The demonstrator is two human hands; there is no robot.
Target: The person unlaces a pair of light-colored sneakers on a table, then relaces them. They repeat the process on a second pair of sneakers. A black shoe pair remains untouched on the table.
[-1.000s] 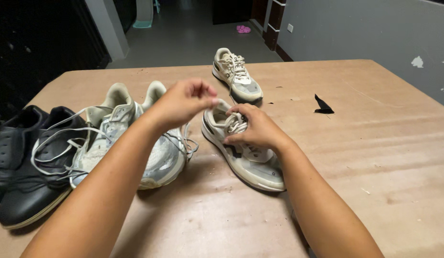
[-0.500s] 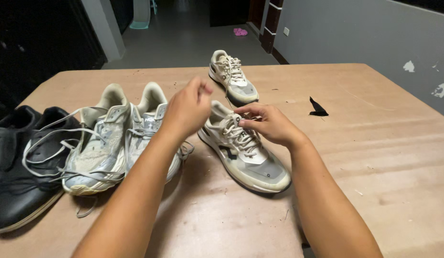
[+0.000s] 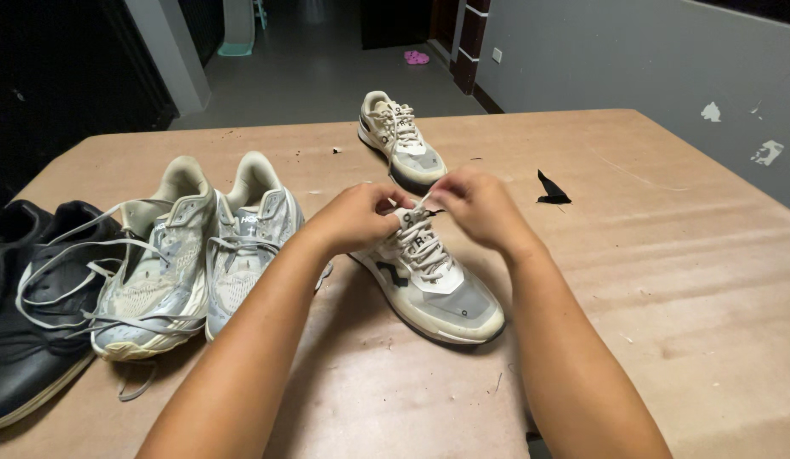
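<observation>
Head view: lace-tying in hand on the beige sneaker (image 3: 433, 276) at table (image 3: 667, 255) centre; left hand (image 3: 356, 217) and right hand (image 3: 480, 204) both pinched shut on the white lace (image 3: 420, 206) above the tongue. Next likely needs crossing and pulling snug. Versus a second ago: left hand dropped from raised, hands now meet; grey pair (image 3: 199, 251) untouched

Left of frame, a pair of grey-white running shoes (image 3: 191, 255) beside black leather shoes (image 3: 29, 314) on the wooden table (image 3: 667, 280); upper centre, one cream sneaker (image 3: 399, 140); right of it, a black scrap (image 3: 549, 189).
</observation>
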